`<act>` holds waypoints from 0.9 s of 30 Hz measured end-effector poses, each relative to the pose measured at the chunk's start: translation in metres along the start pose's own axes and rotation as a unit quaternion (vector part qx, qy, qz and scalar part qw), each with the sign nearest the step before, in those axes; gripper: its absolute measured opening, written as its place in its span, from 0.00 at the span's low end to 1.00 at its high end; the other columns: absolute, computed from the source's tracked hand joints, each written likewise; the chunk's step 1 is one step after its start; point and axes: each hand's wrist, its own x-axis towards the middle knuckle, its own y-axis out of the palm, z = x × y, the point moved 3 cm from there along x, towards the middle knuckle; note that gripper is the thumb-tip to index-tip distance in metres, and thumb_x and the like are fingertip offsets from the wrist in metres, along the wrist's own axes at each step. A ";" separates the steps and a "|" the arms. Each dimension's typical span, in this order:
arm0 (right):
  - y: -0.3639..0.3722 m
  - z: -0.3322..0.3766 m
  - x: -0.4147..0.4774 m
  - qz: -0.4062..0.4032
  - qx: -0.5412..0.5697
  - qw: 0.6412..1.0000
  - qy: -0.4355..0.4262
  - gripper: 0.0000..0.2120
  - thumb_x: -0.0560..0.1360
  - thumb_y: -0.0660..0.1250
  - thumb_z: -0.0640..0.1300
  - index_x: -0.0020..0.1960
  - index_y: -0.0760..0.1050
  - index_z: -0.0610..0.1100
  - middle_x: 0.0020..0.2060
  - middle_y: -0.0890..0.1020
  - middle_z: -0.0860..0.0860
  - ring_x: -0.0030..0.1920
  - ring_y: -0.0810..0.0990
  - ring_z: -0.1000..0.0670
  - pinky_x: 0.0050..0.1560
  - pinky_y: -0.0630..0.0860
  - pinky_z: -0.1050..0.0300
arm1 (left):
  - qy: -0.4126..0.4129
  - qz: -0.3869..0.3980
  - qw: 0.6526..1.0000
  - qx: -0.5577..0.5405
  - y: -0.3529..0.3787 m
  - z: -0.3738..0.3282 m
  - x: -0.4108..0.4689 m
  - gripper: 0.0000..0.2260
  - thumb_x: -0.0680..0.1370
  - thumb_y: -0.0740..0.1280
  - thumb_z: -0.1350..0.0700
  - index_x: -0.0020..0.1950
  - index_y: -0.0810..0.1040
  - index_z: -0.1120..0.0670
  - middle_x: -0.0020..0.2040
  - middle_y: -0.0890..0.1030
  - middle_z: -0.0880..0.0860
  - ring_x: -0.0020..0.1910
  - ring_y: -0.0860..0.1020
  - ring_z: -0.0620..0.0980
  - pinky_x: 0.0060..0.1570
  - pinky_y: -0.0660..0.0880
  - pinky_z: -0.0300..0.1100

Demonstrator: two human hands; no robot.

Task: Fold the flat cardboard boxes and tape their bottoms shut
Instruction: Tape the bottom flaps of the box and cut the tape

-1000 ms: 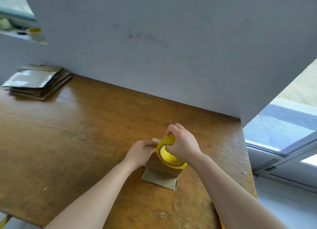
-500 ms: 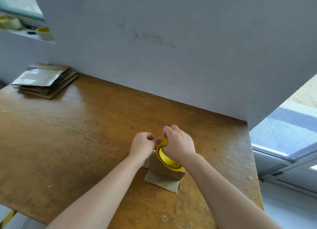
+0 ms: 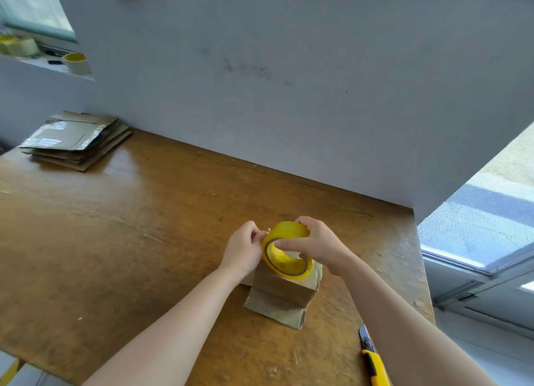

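A small folded cardboard box (image 3: 284,289) stands on the wooden table (image 3: 115,241), one flap lying flat toward me. Just above it my right hand (image 3: 318,245) grips a yellow tape roll (image 3: 286,252), thumb across its open centre and fingers over the top. My left hand (image 3: 244,248) is at the roll's left edge, its fingertips pinching there, apparently at the tape's end; the tape end itself is too small to make out. A stack of flat cardboard boxes (image 3: 76,140) lies at the table's far left corner.
A yellow utility knife (image 3: 372,359) lies near the table's front right edge, beside my right forearm. More tape rolls (image 3: 75,63) sit on a window ledge at upper left. A grey wall backs the table; a window frame is to the right.
My right hand has lifted and turned the tape roll so its open centre faces me more. My left hand stays at the roll's left edge. The view has shifted, showing the knife.
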 end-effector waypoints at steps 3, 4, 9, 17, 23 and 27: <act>-0.004 -0.006 -0.002 0.014 0.009 1.000 0.014 0.29 0.60 0.79 0.59 0.55 0.76 0.46 0.46 0.81 0.48 0.43 0.80 0.50 0.44 0.80 0.50 | -0.060 0.049 0.994 -0.082 0.011 0.010 0.001 0.14 0.82 0.60 0.53 0.37 0.67 0.55 0.35 0.70 0.54 0.37 0.70 0.51 0.39 0.69 0.49; -0.003 -0.008 -0.003 0.015 0.015 1.000 0.014 0.28 0.61 0.80 0.58 0.54 0.76 0.46 0.46 0.82 0.47 0.42 0.80 0.50 0.44 0.80 0.50 | -0.094 0.060 0.988 -0.108 0.016 0.015 0.002 0.14 0.82 0.60 0.52 0.37 0.67 0.54 0.35 0.70 0.53 0.39 0.70 0.52 0.42 0.70 0.51; -0.006 -0.004 -0.011 0.019 0.022 1.000 -0.006 0.29 0.65 0.74 0.65 0.50 0.77 0.42 0.37 0.79 0.50 0.38 0.76 0.53 0.39 0.73 0.55 | -0.142 0.069 0.976 -0.152 0.023 0.021 0.009 0.14 0.82 0.61 0.54 0.36 0.67 0.54 0.35 0.71 0.54 0.40 0.71 0.52 0.46 0.74 0.53; -0.018 0.017 -0.012 0.024 -0.131 0.990 -0.050 0.15 0.72 0.70 0.58 0.45 0.80 0.46 0.39 0.80 0.51 0.41 0.78 0.50 0.38 0.73 0.57 | -0.083 0.037 0.989 -0.120 0.022 0.021 0.001 0.17 0.79 0.65 0.56 0.30 0.68 0.51 0.30 0.73 0.49 0.37 0.72 0.51 0.49 0.75 0.61; -0.014 0.008 -0.013 -0.014 -0.176 0.984 -0.024 0.25 0.67 0.71 0.64 0.42 0.80 0.41 0.34 0.78 0.49 0.34 0.74 0.51 0.33 0.69 0.55 | -0.110 -0.003 0.972 -0.207 0.025 0.024 -0.005 0.11 0.80 0.60 0.63 0.37 0.70 0.59 0.42 0.84 0.55 0.44 0.81 0.52 0.52 0.79 0.51; -0.014 0.012 -0.016 -0.059 -0.206 0.977 -0.025 0.23 0.66 0.71 0.65 0.40 0.80 0.45 0.34 0.79 0.50 0.37 0.77 0.49 0.31 0.69 0.57 | -0.140 -0.039 0.955 -0.258 0.026 0.027 -0.006 0.11 0.81 0.58 0.64 0.39 0.70 0.60 0.46 0.83 0.61 0.45 0.82 0.53 0.46 0.80 0.45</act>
